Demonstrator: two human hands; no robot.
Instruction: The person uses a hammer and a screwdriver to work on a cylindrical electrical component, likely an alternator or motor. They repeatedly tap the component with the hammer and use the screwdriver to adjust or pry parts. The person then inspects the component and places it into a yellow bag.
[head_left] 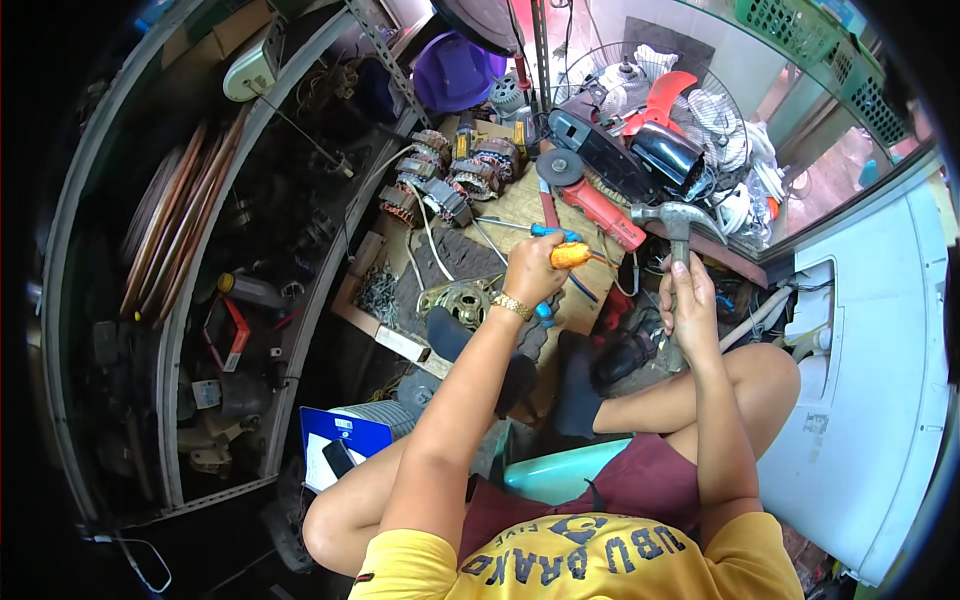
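Note:
My left hand (536,268) is closed over the wooden work board (585,228). From its fist sticks out an orange-handled tool (570,256); its exact kind I cannot make out. Close by lies a screwdriver with a blue handle (552,232), and other blue handles show by the palm. My right hand (690,293) grips a hammer (680,240) by its handle, its metal head raised. A round metal motor cover (458,305) lies below and left of my left hand. Beyond the hands rests a red angle grinder (605,212) with a grey disc.
Several copper-wound motor stators (440,195) stand at the far left of the board. A wooden-edged tray (378,290) holds small screws. Fan parts (665,150) pile up at the back right. Metal shelving (170,400) lines the left; a white appliance panel (880,370) stands right.

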